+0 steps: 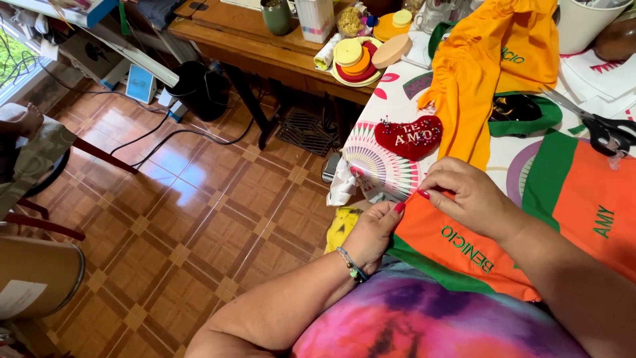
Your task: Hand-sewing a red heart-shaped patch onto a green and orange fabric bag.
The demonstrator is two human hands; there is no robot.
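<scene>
Both hands pinching orange cloth (457, 242), cup (276, 16) on wooden table (218, 33), contents unclear

Heart-shaped pincushion (409, 136) on table (384, 166): scissors (606, 129) far right, ribbon spools (358, 59) behind, both hands (424, 212) in front.

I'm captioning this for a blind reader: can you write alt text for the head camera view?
Two bare hands, the left hand and right hand, pinch the edge of an orange and green cloth at a table's edge. A red heart-shaped pincushion, black scissors and an orange garment lie beyond.
</scene>
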